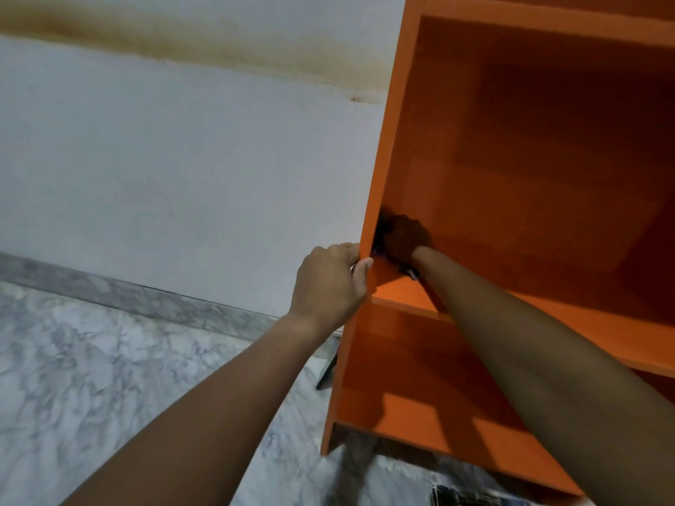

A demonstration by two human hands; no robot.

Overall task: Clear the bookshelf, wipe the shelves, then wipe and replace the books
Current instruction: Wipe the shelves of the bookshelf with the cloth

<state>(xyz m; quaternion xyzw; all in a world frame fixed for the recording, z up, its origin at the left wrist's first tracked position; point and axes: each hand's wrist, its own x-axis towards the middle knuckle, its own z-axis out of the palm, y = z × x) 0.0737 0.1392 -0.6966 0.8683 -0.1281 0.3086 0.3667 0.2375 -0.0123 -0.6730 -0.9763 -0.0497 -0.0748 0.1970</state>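
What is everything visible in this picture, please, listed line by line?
bookshelf: one, orange, right of view.
cloth: one, dark, mostly covered, in the middle compartment's lower left corner.
wall: one, pale, left, brownish stain along its top.
floor: one, grey-white marble, lower left.
skirting: one, grey marble, at the wall's foot.
dark object: one, unidentifiable, by the bookshelf's left side near the floor.
printed item: one, dark, on the floor at the bottom edge, cut off.
left hand: one, grips the bookshelf's left side panel.
right hand: one, holds the cloth inside the compartment.
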